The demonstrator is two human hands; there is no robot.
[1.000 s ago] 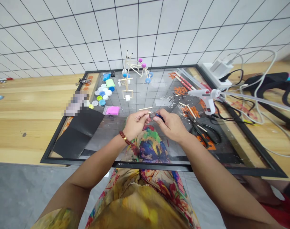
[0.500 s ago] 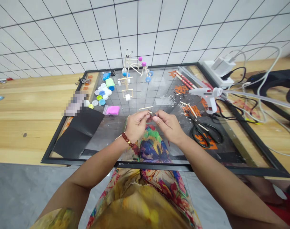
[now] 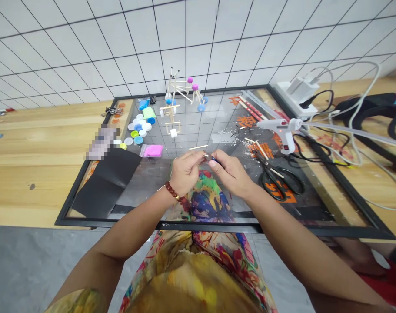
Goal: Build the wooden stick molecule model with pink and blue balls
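Note:
Both hands meet over the glass tabletop, fingertips nearly touching. My right hand (image 3: pixel 228 173) is closed around a small dark-blue tool with a metal tip (image 3: pixel 214 159); its exact kind is hidden by the fingers. My left hand (image 3: pixel 185 172) pinches a tiny pale piece (image 3: pixel 205 155) against that tip, most of it covered by the fingers. Just beyond the hands lies a thin wooden stick (image 3: pixel 198 147). Farther back stands a model of sticks (image 3: pixel 181 89) with pink and blue round parts, and in front of it a stick frame (image 3: pixel 173 124) with white pieces.
On the right are black-handled scissors (image 3: pixel 282 184), a white glue gun (image 3: pixel 281 126) with cables, and a power strip (image 3: pixel 292 98). Several bottle caps (image 3: pixel 138 140), a pink packet (image 3: pixel 153 151) and black paper (image 3: pixel 108 182) lie left. White crumbs scatter right of centre.
The right hand's tool shows more of its blue body, and my left fingers have straightened slightly along the pale piece. The view has shifted a little; the other objects stay put.

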